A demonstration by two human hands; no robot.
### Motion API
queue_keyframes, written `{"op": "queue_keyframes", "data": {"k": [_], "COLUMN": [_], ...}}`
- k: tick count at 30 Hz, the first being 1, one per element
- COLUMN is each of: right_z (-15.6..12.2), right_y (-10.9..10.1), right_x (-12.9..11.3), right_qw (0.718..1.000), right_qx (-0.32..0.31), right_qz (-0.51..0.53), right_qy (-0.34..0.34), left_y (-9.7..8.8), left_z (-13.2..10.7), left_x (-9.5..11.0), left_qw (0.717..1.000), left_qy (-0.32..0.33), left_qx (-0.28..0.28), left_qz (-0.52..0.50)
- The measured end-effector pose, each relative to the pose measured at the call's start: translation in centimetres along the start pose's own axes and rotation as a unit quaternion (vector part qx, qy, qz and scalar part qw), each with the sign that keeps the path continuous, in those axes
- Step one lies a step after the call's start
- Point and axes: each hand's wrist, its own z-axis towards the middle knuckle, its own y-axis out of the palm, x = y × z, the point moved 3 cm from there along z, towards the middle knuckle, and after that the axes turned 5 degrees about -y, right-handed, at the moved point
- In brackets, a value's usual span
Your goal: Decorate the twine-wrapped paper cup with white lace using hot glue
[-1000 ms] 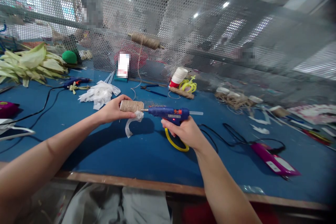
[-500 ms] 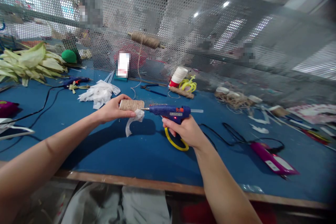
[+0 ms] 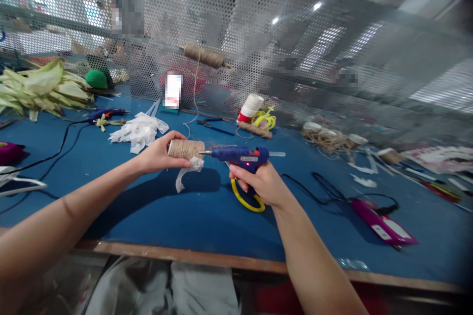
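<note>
My left hand [image 3: 164, 152] is closed around a twine-wrapped spool [image 3: 187, 149], held sideways above the table. A white lace strip [image 3: 184, 175] hangs from the spool's lower right side, near my thumb. My right hand [image 3: 258, 179] grips a blue glue gun [image 3: 240, 155], a red light showing on its body and a clear glue stick [image 3: 277, 154] poking out of its back. The nozzle points left and meets the spool's right part; whether it touches I cannot tell. Yellow-handled scissors [image 3: 248, 202] hang at my right hand, their blades mostly hidden.
Behind my left hand lies a heap of white lace [image 3: 138, 130]. Pliers [image 3: 216, 127], a white thread cone [image 3: 251, 107] and twine-wrapped rings [image 3: 328, 135] sit farther back. A purple power strip [image 3: 384, 224] with black cables lies right. A perforated metal screen [image 3: 236, 24] closes off the back.
The glue gun's nozzle has shifted slightly left, over the twine of the spool. The lace strip's upper end now lies flatter against the spool.
</note>
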Motion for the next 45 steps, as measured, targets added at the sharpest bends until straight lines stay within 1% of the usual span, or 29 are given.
{"op": "queue_keyframes", "data": {"k": [4, 6, 12, 17, 31, 35, 38, 41, 45], "right_z": [0.10, 0.04, -0.23, -0.28, -0.29, -0.28, -0.27, -0.25, -0.13], "right_y": [-0.27, -0.37, -0.49, -0.45, -0.68, -0.68, -0.41, -0.09, 0.05], "right_x": [0.48, 0.48, -0.23, -0.32, -0.25, -0.02, -0.07, -0.13, 0.12], "right_qw": [1.000, 1.000, 0.999, 0.999, 0.996, 0.998, 0.999, 1.000, 0.998], "right_qx": [0.027, 0.029, 0.018, 0.007, 0.008, 0.022, 0.027, 0.016, 0.005], "right_qz": [-0.006, -0.009, -0.033, -0.052, -0.084, -0.054, -0.013, 0.019, 0.058], "right_qy": [-0.001, -0.005, -0.022, -0.013, -0.009, -0.012, -0.013, 0.001, 0.017], "left_y": [0.17, 0.20, -0.13, -0.16, -0.07, -0.07, 0.00, 0.05, 0.05], "left_z": [-0.24, -0.27, 0.02, 0.11, 0.05, -0.03, -0.09, -0.10, -0.10], "left_x": [0.48, 0.54, 0.03, -0.11, -0.01, 0.20, 0.27, 0.24, 0.37], "left_qw": [0.999, 0.999, 0.999, 0.999, 1.000, 1.000, 1.000, 1.000, 1.000], "left_qy": [0.030, 0.036, 0.023, 0.023, 0.018, 0.016, 0.019, 0.017, 0.021], "left_qx": [-0.014, -0.017, 0.004, -0.001, 0.001, 0.003, -0.008, -0.017, -0.012], "left_qz": [0.023, 0.027, 0.022, 0.022, 0.008, 0.013, 0.011, 0.005, -0.008]}}
